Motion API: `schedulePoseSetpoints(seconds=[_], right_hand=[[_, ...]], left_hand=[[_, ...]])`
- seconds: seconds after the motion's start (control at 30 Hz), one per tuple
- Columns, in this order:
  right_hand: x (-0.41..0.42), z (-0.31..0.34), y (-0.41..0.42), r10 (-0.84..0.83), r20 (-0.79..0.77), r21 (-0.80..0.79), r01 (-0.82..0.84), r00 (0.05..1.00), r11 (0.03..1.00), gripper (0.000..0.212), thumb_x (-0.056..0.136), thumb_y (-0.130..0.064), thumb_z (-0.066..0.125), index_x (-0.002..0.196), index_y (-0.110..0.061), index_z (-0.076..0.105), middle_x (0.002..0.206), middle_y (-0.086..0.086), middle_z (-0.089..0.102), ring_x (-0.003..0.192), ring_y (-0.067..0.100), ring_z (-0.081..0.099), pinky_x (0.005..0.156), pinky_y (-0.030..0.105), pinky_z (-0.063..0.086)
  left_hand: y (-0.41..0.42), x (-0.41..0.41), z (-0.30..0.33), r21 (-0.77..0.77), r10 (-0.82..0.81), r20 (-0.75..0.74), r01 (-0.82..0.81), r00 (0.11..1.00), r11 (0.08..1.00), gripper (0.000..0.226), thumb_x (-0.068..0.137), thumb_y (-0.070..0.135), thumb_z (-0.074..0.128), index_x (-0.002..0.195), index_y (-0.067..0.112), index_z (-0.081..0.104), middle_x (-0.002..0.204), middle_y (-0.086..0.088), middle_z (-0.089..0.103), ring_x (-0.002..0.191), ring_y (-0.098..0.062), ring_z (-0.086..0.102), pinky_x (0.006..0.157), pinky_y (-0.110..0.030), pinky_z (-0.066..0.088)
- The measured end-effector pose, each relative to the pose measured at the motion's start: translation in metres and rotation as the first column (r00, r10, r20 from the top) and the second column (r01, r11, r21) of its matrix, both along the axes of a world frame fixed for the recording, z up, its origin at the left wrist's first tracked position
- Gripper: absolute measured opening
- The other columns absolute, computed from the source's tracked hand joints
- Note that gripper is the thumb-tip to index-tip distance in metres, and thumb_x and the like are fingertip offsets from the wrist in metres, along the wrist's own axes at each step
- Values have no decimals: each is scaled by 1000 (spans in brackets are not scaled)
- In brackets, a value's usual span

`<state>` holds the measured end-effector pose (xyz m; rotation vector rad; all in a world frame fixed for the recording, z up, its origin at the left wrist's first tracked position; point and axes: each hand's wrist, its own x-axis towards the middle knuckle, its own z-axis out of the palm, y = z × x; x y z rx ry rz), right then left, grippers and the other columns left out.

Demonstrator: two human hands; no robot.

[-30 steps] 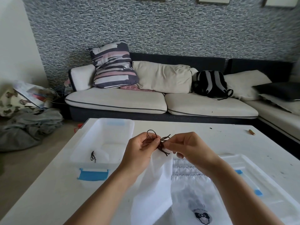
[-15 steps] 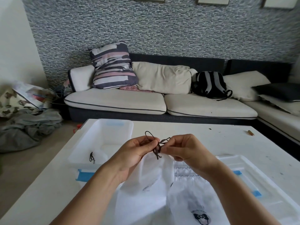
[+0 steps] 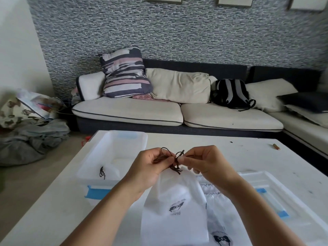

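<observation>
Dark drawstring cord (image 3: 174, 158) at the gathered top of the white pouch (image 3: 174, 210), held up between both hands. The left hand (image 3: 150, 167) has its fingers curled, pinching the loop end of the cord left of the pouch top. The right hand (image 3: 204, 162) is also curled, thumb and forefinger pinching the cord right of the pouch top. Short cord ends dangle onto the pouch mouth. The pouch hangs from the cord with the printed logo facing up and its lower part on the white tabletop (image 3: 239, 151).

Second printed pouch (image 3: 219, 229) lies flat, partly under the pouch on its right. Clear lid (image 3: 273, 190) with blue tabs further right of the pouch. Clear bin (image 3: 115, 151) left of and beyond the pouch – small dark cord bundle (image 3: 102, 173) inside. Small brown item (image 3: 276, 146) far right of the pouch. Sofa (image 3: 127, 112) well beyond the pouch – striped pillow (image 3: 124, 73) and backpack (image 3: 230, 93) on it.
</observation>
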<state>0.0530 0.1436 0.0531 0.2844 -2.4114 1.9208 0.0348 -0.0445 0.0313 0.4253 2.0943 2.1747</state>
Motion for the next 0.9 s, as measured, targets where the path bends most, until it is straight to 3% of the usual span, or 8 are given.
schedulePoseSetpoints(seconds=[0.07,0.17,0.23,0.37,0.63,0.77,0.9], right_hand=[[0,-1,0,26,11,27,-27,1000,999,25,72,-34,82,81,-10,81,68,9,66,64,18,47,60,30,37],[0,-1,1,91,31,40,-92,995,995,9,87,-15,75,87,-9,81,75,11,69,66,14,49,60,26,40],[1,0,2,113,34,49,-114,993,992,9,89,-8,72,88,-8,81,74,7,70,64,11,49,58,22,40],[2,0,-2,51,37,23,-52,998,998,2,81,-7,80,80,-7,81,62,-1,70,53,5,47,55,19,38],[1,-3,-5,-94,-18,-47,93,995,995,15,75,0,83,66,0,71,61,13,69,50,14,52,52,25,44],[1,-3,-5,-30,34,-19,31,999,999,21,74,5,82,65,-6,66,57,11,62,50,17,49,53,25,43],[3,-4,-7,0,121,-66,9,993,998,22,75,4,81,86,-4,64,67,20,66,59,20,48,59,28,41]], left_hand=[[2,1,-1,-7,22,-47,-22,999,1000,8,92,-2,63,94,-5,70,84,-10,74,80,-14,71,76,-16,52],[2,0,-2,-3,50,-88,-50,995,999,8,91,-2,64,93,-1,72,86,-13,76,83,-21,72,83,-25,56],[0,-1,-1,7,52,-96,-51,994,999,8,91,-1,65,92,2,73,89,-15,76,87,-24,72,89,-29,56],[1,1,0,26,18,-84,-16,996,1000,10,90,-3,67,91,4,73,86,-9,75,83,-15,70,80,-20,54],[-1,1,4,-23,22,-217,-27,976,999,16,87,-3,70,85,13,75,81,-5,76,79,-11,70,77,-19,54],[1,1,0,-115,2,-281,-36,960,993,19,87,2,72,85,20,76,83,-4,76,81,-15,71,80,-27,54],[0,3,-2,-118,-8,-260,-23,966,993,23,88,3,71,96,24,73,84,-4,75,82,-15,70,82,-25,53]])
